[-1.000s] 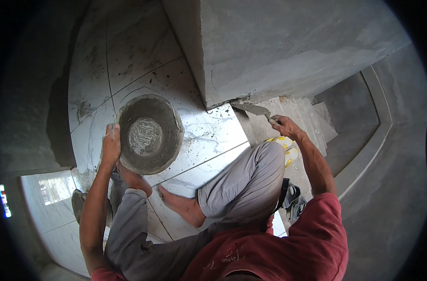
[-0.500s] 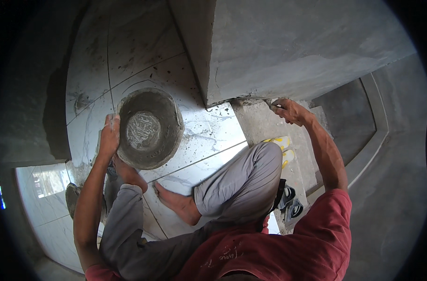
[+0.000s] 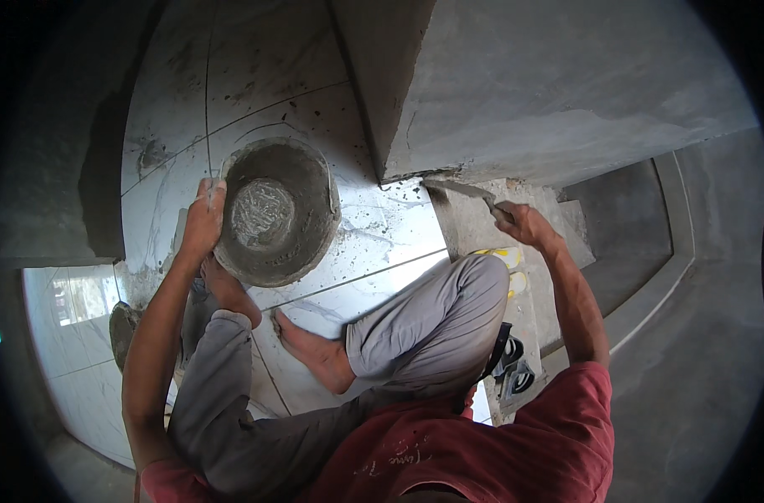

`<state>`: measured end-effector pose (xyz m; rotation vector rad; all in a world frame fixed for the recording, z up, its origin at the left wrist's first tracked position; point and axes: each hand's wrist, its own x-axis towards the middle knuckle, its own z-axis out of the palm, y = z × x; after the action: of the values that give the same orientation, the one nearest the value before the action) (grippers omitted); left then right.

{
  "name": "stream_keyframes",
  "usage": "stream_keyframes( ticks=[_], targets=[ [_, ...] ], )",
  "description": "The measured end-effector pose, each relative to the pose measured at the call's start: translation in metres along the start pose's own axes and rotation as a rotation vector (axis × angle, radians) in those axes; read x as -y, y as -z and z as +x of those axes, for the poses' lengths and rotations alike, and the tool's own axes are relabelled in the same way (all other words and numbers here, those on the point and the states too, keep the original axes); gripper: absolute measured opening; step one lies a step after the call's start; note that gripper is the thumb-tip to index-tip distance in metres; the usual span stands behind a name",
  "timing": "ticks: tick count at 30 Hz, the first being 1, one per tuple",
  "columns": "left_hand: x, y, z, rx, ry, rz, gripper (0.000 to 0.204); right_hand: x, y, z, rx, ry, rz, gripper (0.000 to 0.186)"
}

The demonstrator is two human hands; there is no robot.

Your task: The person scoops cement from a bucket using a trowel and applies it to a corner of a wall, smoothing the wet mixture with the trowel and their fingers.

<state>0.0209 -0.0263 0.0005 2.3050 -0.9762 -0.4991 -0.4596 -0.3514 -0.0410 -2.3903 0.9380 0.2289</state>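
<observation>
L hand (image 3: 204,222) at cement-caked bucket (image 3: 308,205) rim, ctr-left of frame (grip unclear). R hand (image 3: 526,226), right of ctr, gripping trowel (image 3: 459,187), blade nr wall (image 3: 566,92). Slip could chip tile (image 3: 399,230); rim tug, tip bucket.

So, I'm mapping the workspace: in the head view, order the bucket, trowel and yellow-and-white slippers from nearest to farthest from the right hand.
1. Trowel: held in the right hand.
2. Yellow-and-white slippers: just below the hand in the view, beside the knee.
3. Bucket: farthest, off to the left.
</observation>
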Motion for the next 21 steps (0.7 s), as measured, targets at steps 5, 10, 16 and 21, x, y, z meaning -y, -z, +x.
stream_keyframes(
  ticks=[5,10,16,21],
  targets=[
    [0.012,-0.004,-0.001,-0.037,-0.019,0.013,0.062,0.025,0.045,0.024,0.019,0.063,-0.166,0.039],
    [-0.014,0.007,-0.017,0.02,0.142,0.038,0.065,0.078,0.061,-0.025,0.075,-0.197,0.09,0.04],
    [-0.03,-0.017,-0.017,-0.027,-0.012,0.136,0.07,0.142,-0.013,-0.058,0.191,0.132,0.236,0.036],
    [-0.063,-0.023,-0.034,0.152,-0.101,0.188,0.065,0.215,-0.087,-0.03,0.205,0.176,0.442,0.043]
  ],
)
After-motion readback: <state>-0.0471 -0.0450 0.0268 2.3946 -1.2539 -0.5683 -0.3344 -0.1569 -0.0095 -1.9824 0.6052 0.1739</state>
